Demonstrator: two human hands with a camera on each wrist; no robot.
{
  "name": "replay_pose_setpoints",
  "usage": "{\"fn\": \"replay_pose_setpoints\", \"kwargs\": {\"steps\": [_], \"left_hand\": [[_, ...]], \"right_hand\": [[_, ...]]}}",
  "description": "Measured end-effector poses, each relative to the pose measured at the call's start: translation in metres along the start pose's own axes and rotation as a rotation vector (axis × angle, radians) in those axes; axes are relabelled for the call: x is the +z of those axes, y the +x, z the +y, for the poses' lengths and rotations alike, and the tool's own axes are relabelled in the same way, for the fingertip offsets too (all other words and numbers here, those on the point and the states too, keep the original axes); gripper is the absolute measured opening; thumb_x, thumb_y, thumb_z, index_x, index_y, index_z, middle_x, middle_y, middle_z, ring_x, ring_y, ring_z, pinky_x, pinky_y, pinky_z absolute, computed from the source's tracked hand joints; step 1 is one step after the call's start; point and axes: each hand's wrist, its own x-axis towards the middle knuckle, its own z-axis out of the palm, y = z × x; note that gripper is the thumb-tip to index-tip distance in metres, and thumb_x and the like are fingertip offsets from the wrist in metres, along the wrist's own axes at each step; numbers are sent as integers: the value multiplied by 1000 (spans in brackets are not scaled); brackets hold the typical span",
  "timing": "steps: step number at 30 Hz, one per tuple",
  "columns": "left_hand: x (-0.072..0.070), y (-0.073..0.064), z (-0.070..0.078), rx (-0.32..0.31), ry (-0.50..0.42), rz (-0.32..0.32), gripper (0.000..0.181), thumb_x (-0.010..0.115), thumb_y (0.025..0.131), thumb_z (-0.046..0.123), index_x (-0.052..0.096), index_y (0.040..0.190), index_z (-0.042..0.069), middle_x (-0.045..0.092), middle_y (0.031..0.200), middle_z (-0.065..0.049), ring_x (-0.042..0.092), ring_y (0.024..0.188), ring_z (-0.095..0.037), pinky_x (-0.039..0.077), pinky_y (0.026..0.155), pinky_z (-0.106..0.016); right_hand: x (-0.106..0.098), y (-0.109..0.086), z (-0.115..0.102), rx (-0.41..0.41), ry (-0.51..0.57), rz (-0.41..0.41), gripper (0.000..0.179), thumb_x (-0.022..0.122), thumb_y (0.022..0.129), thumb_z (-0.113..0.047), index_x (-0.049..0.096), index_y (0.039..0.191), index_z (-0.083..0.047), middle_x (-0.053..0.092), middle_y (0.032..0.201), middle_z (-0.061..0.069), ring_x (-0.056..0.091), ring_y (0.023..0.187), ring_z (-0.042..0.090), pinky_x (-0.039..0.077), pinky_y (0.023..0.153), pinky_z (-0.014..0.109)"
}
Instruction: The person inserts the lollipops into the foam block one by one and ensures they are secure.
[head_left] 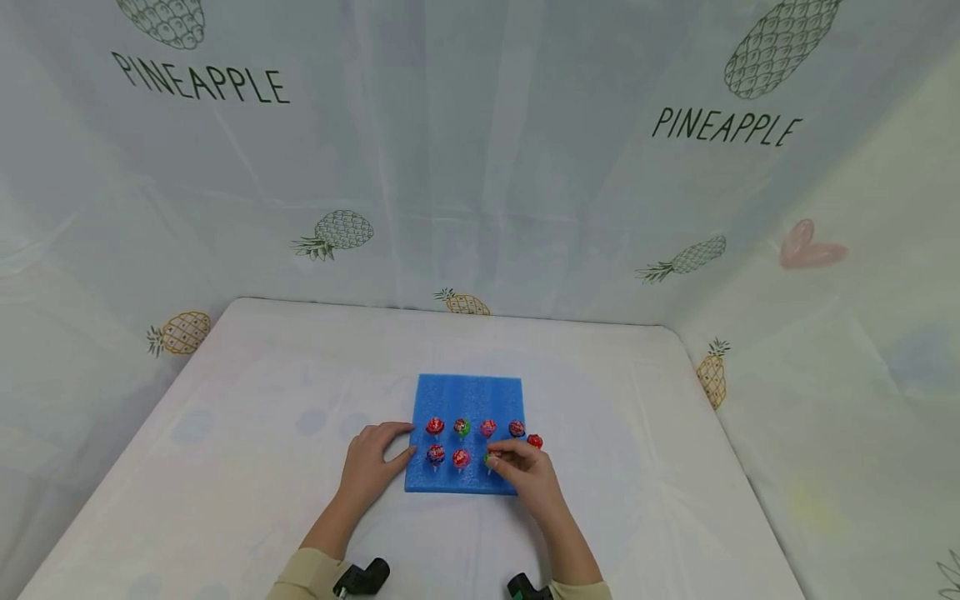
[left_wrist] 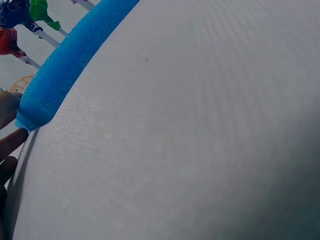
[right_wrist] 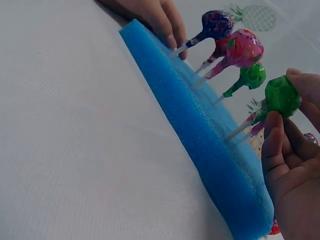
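Observation:
A blue foam block [head_left: 468,392] lies on the table with several wrapped lollipops standing in it by their sticks. My right hand [head_left: 528,479] pinches the green-wrapped head of a lollipop [right_wrist: 282,96] between thumb and fingers. The stick of this lollipop meets the foam's top in the front row. Left of it stand a pink lollipop [head_left: 461,458] and a dark blue one [head_left: 436,454]. My left hand [head_left: 369,462] touches the block's left edge with thumb and fingers extended; only some fingertips show in the left wrist view.
A back row holds a red lollipop [head_left: 435,426], a green and red one [head_left: 462,427], a pink one [head_left: 488,427] and a dark one [head_left: 517,428]. Another red lollipop [head_left: 535,441] is at the block's right side. White cloth covers the table [head_left: 300,400]; printed curtains [head_left: 465,167] hang behind.

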Motion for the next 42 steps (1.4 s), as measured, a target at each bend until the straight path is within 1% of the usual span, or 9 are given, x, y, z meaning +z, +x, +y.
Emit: {"fn": "replay_pose_setpoints", "kwargs": {"steps": [4,13,20,23,28,30,32,37,42], "left_hand": [[0,0,0,3,1,4,37,75,85,30,68,119,17,66,121,-3,55,111,-27,41,94,-51],[-1,0,1,-3,-7,-1,38,75,86,29,68,120,16,65,122,-3,54,112,-27,41,95,-51],[-1,0,0,-14,-3,-9,38,75,86,29,67,121,16,65,122,-3,54,113,-27,40,96,-51],[-1,-1,0,-14,-1,-7,38,75,86,29,67,121,16,65,122,-3,54,113,-27,40,96,-52],[-1,-1,-1,-21,-6,-9,38,75,86,29,67,121,16,65,123,-3,53,114,-27,40,97,-52],[-1,-1,-2,-20,-4,-9,38,75,86,29,67,121,16,65,123,-3,54,114,-27,40,97,-52],[-1,-1,-2,-18,-1,-8,38,75,86,28,67,121,16,65,123,-3,54,114,-27,40,97,-53],[-1,-1,-2,-15,2,0,38,76,86,28,67,120,16,65,122,-4,54,113,-27,40,96,-53],[0,-1,-1,-16,6,1,38,76,85,28,67,120,16,65,122,-4,54,113,-27,41,96,-53]], "right_hand": [[1,0,1,-6,3,-1,21,68,88,0,67,106,12,67,94,12,60,80,9,52,72,19],[1,0,-1,43,33,-2,22,68,89,0,66,107,13,66,96,15,58,80,11,50,72,18],[0,0,-2,42,9,-11,22,68,89,1,66,108,12,65,97,16,58,82,12,50,72,19],[-1,2,9,28,-5,-12,24,68,89,0,67,110,11,66,101,17,59,84,13,51,73,19],[-4,1,27,-3,-55,11,27,71,88,-7,69,114,1,67,103,13,59,85,18,52,73,21],[-6,-1,27,7,-69,29,28,73,87,-7,70,115,-3,66,100,11,59,85,18,52,72,21],[-9,-3,26,11,-60,41,28,72,87,-5,69,115,-2,66,99,13,58,84,18,51,71,21],[-15,-11,12,-6,-56,72,24,70,87,-2,69,111,5,65,99,17,58,82,16,51,70,21],[-22,-16,4,29,-60,106,23,69,88,-2,68,110,7,68,105,18,59,86,16,51,73,20]]}}
